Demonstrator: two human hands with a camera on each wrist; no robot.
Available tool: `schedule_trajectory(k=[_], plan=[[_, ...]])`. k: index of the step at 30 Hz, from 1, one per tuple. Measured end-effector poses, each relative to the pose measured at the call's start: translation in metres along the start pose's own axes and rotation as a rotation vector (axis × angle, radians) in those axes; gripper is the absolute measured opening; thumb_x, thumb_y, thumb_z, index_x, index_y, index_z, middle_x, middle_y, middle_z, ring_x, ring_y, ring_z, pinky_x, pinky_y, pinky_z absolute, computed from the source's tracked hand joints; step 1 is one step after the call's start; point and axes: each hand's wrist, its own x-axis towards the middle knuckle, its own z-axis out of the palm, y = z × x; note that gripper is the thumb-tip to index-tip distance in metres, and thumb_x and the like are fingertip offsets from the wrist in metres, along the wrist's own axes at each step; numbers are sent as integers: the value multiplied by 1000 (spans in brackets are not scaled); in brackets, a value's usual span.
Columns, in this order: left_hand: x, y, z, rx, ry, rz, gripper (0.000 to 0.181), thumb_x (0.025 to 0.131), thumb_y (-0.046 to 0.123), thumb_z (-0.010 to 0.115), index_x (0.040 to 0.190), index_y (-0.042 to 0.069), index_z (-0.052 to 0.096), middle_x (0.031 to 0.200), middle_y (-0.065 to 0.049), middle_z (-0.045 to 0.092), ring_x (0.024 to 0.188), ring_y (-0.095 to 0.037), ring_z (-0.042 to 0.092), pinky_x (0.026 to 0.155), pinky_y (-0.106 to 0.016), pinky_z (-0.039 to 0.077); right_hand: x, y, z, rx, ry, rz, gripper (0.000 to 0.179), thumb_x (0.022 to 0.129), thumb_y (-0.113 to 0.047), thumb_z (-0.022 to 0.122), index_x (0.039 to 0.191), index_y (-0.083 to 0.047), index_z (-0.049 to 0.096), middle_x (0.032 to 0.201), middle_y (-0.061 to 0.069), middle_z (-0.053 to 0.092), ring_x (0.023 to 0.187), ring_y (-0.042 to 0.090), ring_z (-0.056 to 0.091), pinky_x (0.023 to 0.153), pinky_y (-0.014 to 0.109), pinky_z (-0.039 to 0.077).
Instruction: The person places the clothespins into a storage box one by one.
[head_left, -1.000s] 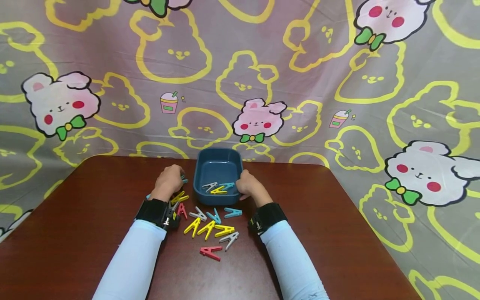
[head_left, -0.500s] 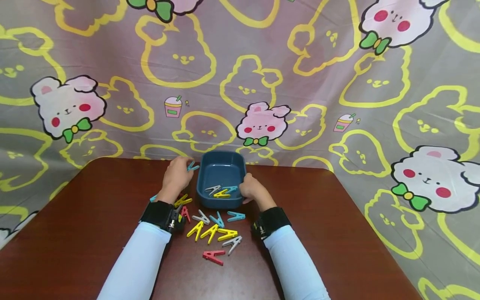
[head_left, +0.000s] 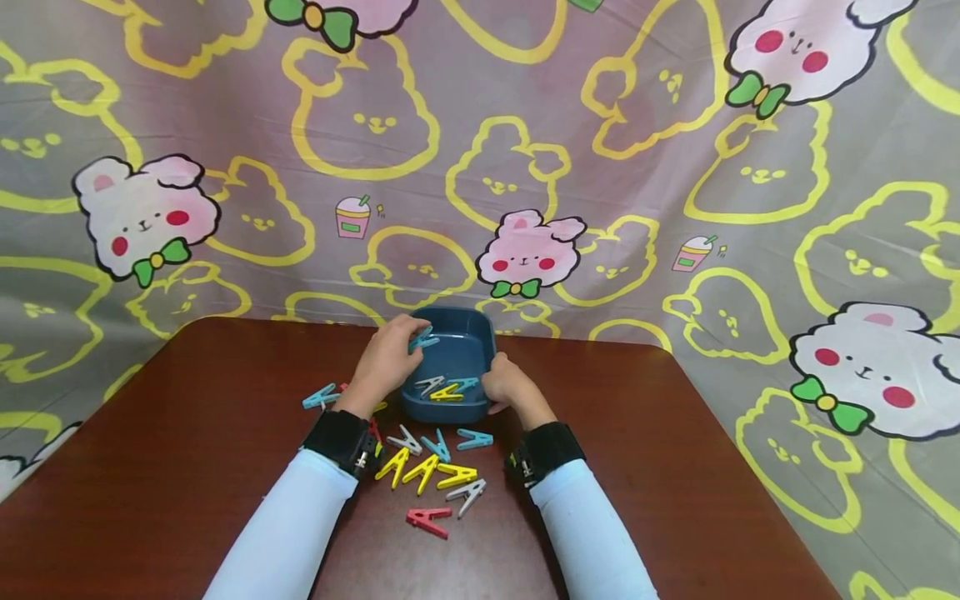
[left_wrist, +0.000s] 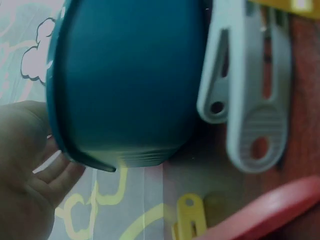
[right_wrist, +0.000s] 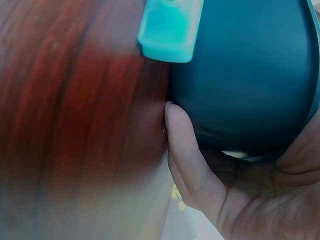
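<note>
While the left hand [head_left: 390, 354] pinches a blue clothespin [head_left: 424, 340] over the left side of the dark blue tub [head_left: 444, 412], the right hand [head_left: 512, 385] grips the tub's right wall. The clothespin looks light, stiff and springy, probably best taken lightly across its middle so its legs don't flex. The tub, likely rigid plastic, could slide on the smooth table [head_left: 615, 475] unless steadied by a side.

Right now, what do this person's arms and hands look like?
The person wears long, pale-blue fabric sleeves. At their ends sit wide black wristbands, each bearing a small dark device on its inner side. The left hand and right hand are bare, without gloves.
</note>
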Motion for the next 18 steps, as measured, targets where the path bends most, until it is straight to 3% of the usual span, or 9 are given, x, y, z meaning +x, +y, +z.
schedule_trajectory(k=[11, 18], plan=[[-2, 0, 8, 46, -41, 28, 41, 100, 7, 75, 141, 5, 70, 137, -17, 71, 122, -35, 71, 101, -50, 63, 5, 4, 1, -24, -14, 24, 68, 113, -10, 42, 170, 7, 10, 167, 34, 39, 96, 39, 76, 65, 38, 68], [-1, 0, 8, 72, -78, 34, 40, 102, 4, 72, 141, 4, 70, 138, -18, 71, 127, -37, 69, 105, -51, 61, 5, 1, -1, -15, -10, 31, 68, 114, -10, 43, 171, 6, 9, 166, 35, 40, 93, 39, 76, 65, 38, 68]])
